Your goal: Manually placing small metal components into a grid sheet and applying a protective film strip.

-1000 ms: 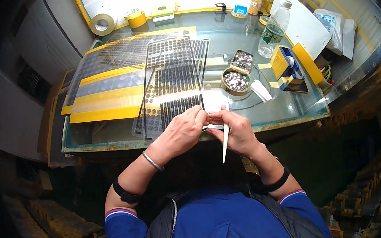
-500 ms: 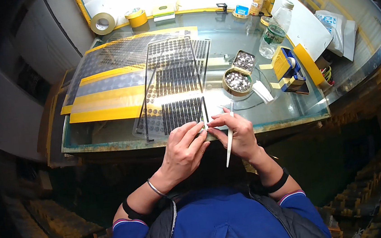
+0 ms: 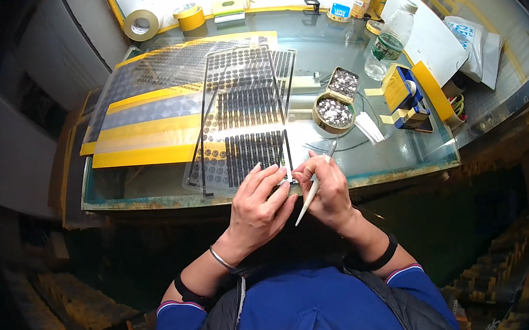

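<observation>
My left hand [image 3: 258,204] rests with its fingers stretched out at the near right corner of a clear film sheet [image 3: 246,103] printed with black dots, rows of bars and a dark border. Beside it, the fingers of my right hand [image 3: 328,191] are closed around a slim white-handled tool [image 3: 306,206]. The tool's grey tip points away from me and its tapered end points toward me. The right fingertips are close to the sheet's right edge, by a narrow white strip [image 3: 289,174]. Whether they pinch anything else there is too small to tell.
More printed films with yellow borders [image 3: 148,134] overlap at left on the glass table [image 3: 414,155]. Right of the sheet stand a round tin [image 3: 334,113] of black-and-white bits, a tape dispenser [image 3: 404,93] and a clear bottle [image 3: 386,46]. Tape rolls [image 3: 141,25] line the back.
My right hand has drawn slightly away from the left fingertips, and its tool has tilted, tip swinging right and tail left. My left hand stays at the sheet's corner, nearly unmoved.
</observation>
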Demonstrator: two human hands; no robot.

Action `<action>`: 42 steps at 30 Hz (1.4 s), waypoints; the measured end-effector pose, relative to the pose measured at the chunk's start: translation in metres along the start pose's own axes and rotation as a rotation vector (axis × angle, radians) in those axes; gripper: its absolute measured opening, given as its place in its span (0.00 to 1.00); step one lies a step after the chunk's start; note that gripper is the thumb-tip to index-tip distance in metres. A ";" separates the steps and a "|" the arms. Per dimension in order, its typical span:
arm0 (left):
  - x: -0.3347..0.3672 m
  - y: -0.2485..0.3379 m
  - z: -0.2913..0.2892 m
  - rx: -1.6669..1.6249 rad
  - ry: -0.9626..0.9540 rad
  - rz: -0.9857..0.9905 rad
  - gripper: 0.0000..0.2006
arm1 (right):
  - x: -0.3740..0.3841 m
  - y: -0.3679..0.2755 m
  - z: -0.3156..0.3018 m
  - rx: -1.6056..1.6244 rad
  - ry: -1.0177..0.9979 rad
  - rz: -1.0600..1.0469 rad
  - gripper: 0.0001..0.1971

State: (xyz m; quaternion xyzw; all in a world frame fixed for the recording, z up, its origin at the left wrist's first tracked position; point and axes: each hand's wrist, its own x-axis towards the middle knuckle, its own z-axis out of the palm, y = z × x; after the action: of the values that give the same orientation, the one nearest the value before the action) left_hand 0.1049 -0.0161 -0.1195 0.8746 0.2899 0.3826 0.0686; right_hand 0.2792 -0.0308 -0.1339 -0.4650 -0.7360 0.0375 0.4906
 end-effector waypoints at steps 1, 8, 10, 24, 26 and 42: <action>0.000 0.000 0.000 -0.002 0.010 -0.002 0.10 | 0.000 0.000 0.000 -0.004 0.013 0.011 0.11; 0.000 -0.001 0.002 -0.002 0.030 -0.001 0.08 | -0.001 -0.001 0.001 -0.006 0.064 0.046 0.11; 0.001 -0.001 0.003 -0.005 0.035 0.005 0.07 | -0.002 0.002 0.001 0.010 0.081 0.072 0.11; 0.026 0.001 0.005 -0.058 -0.018 -0.031 0.05 | -0.043 0.033 -0.094 0.126 0.757 0.318 0.08; 0.031 -0.002 0.007 -0.125 -0.014 -0.119 0.06 | -0.065 0.054 -0.125 0.018 0.896 0.326 0.08; 0.045 -0.007 0.007 -0.338 -0.213 -0.476 0.07 | -0.131 0.127 -0.200 -0.879 0.891 0.551 0.05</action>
State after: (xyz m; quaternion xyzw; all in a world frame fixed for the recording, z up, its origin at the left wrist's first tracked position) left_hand 0.1309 0.0154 -0.0983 0.7934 0.4102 0.3046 0.3308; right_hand 0.5243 -0.1337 -0.1856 -0.7626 -0.2655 -0.3363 0.4846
